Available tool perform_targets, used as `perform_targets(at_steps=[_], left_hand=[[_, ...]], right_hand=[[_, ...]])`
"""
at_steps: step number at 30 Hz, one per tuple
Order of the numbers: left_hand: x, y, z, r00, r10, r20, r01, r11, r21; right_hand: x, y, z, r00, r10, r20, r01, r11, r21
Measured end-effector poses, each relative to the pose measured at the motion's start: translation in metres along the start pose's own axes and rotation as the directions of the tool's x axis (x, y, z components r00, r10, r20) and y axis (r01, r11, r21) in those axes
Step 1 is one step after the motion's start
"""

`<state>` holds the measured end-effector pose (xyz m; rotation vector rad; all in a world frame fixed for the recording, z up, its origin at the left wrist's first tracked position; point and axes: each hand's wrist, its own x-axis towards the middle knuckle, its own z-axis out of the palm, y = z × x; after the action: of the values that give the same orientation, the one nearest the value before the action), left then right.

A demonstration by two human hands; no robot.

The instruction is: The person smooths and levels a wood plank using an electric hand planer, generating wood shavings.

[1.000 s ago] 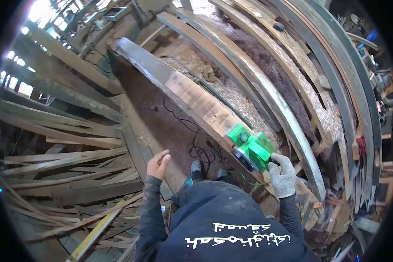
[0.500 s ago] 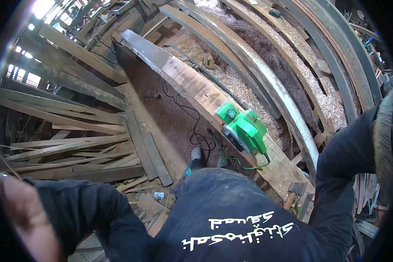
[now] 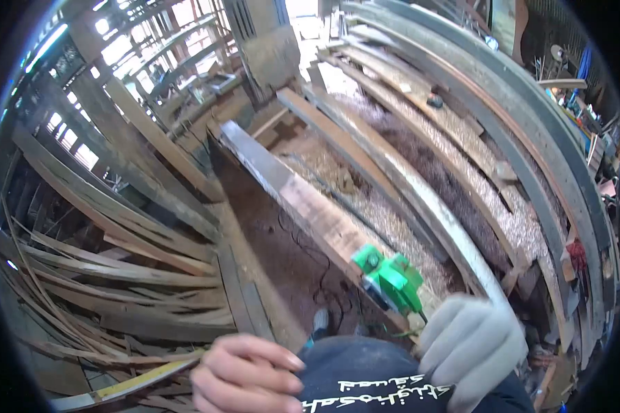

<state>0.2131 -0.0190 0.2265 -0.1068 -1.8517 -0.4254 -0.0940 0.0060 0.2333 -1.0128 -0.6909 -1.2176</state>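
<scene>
My bare left hand [image 3: 248,375] is in front of my shirt at the bottom, fingers curled inward. Their inner side is hidden from me. Across from it, my right hand [image 3: 472,351] wears a light grey work glove. Its fingers hang half bent and somewhat apart, with nothing visible in them. Just beyond the glove, a green electric hand planer [image 3: 390,281] rests on a long, thick timber beam [image 3: 324,219]. Neither hand touches the planer. The beam's near part has a pale reddish surface, and its far end is grey.
Several long planks [image 3: 420,172] lie to the right among wood shavings [image 3: 455,165]. Stacked boards [image 3: 158,296] fill the left side. A dark cable [image 3: 324,275] lies on the floor beside the beam, near my foot [image 3: 321,320].
Both hands have come in from the outer edges to the front of my body. My view has tilted up, showing more of the far workshop. The planer stays on the beam.
</scene>
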Motion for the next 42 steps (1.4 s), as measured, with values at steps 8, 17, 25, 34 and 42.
perform_targets(at_steps=[8,17,25,34,42], left_hand=[[0.016,0.006,0.025,0.955,0.219,-0.198,-0.244,0.964,-0.109],[0.012,0.003,0.030,0.946,0.212,-0.244,-0.187,0.975,0.119],[0.031,-0.003,0.036,0.906,0.089,-0.413,0.167,0.824,0.542],[0.013,-0.022,-0.021,0.923,0.176,-0.343,-0.041,0.929,0.367],[0.109,-0.013,-0.061,0.955,0.203,-0.217,-0.124,0.936,0.331]], right_hand=[[0.009,0.043,0.021,0.922,0.067,0.382,0.323,0.412,-0.852],[0.030,0.030,0.020,0.950,-0.004,0.313,0.312,-0.045,-0.949],[-0.018,0.015,0.082,0.554,-0.380,-0.741,-0.763,0.125,-0.634],[0.023,-0.036,-0.003,0.959,-0.221,-0.180,-0.212,-0.127,-0.969],[0.059,-0.115,-0.015,0.934,-0.355,-0.047,-0.139,-0.239,-0.961]])
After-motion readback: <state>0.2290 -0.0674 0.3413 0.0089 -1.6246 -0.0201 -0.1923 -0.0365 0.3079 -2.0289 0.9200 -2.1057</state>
